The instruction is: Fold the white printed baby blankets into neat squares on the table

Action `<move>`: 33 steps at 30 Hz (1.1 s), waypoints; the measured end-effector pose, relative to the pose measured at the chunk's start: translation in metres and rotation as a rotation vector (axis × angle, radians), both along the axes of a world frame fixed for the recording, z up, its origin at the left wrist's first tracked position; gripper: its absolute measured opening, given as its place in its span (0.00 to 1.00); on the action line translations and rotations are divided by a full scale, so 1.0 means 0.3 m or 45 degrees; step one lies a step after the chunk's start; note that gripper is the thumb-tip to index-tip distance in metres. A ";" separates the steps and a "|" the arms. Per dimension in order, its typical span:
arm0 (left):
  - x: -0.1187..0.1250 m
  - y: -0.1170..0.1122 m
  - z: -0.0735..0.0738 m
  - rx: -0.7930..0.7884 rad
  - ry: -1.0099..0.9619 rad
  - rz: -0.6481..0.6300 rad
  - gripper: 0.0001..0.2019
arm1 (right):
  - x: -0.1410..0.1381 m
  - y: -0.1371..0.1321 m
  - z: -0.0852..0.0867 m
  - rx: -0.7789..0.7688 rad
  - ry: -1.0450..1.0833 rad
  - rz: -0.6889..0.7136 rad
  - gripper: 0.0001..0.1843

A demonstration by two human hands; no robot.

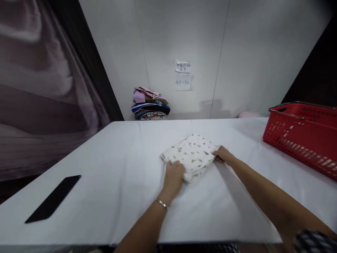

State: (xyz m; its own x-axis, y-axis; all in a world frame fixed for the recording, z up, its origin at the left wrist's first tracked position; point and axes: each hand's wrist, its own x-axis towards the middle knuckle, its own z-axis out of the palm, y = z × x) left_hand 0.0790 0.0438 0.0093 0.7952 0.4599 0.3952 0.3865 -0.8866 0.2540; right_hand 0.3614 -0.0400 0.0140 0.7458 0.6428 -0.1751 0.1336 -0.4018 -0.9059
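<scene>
A folded white cloth with small dark prints (191, 154) lies in the middle of the white table (105, 182). My left hand (173, 175) grips its near left corner, fingers curled over the edge. My right hand (223, 154) pinches the cloth's right edge. A thin bracelet sits on my left wrist. The cloth rests flat on the table between both hands.
A stack of folded colourful clothes (150, 104) stands at the table's far edge against the wall. A red plastic basket (302, 137) sits at the right. A flat black strip (54, 198) lies near the left front edge. Paper notes (183, 75) hang on the wall.
</scene>
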 end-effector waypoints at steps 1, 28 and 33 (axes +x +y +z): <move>-0.032 0.047 0.004 -0.023 -0.030 0.090 0.16 | -0.039 -0.042 -0.007 -0.030 0.039 0.017 0.26; -0.163 0.032 -0.010 -0.072 -0.261 0.181 0.12 | -0.148 -0.299 -0.040 0.345 -0.683 0.320 0.18; -0.148 0.016 -0.004 0.007 -0.298 0.178 0.08 | -0.161 -0.269 -0.022 0.404 -1.081 0.651 0.14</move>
State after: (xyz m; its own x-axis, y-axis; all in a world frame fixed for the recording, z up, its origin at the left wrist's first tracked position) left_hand 0.0346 0.0487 0.0082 0.6109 0.5561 0.5636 0.4366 -0.8304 0.3461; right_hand 0.3132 -0.1207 0.0073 0.1700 0.8417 0.5124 0.8638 0.1230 -0.4886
